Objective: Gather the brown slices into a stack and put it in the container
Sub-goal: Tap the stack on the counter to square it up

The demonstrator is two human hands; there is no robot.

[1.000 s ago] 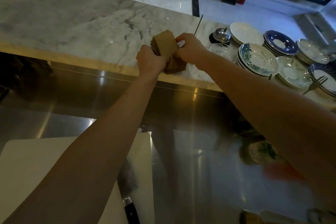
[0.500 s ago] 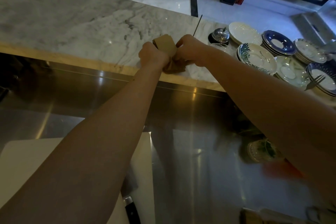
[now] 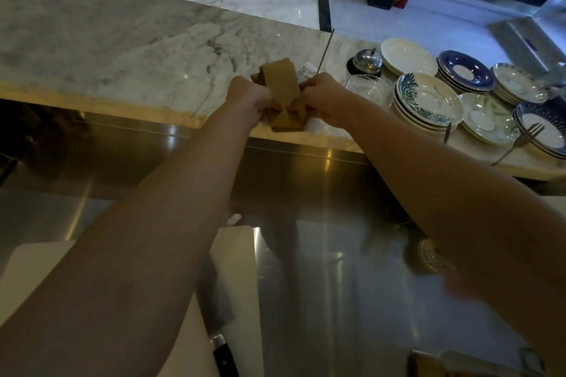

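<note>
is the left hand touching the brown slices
Touching: the head view shows the left hand closed on the brown slices, no gap between them.

Restaurant kitchen: steel worktop, marble counter, stacked plates, service bell, cutting board, knife.

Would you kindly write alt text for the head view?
Both hands, left hand and right hand, grip a stack of brown slices over a marble counter. Stacked plates sit to the right.

Dim foreground, steel glare, wide-angle edge distortion
</note>
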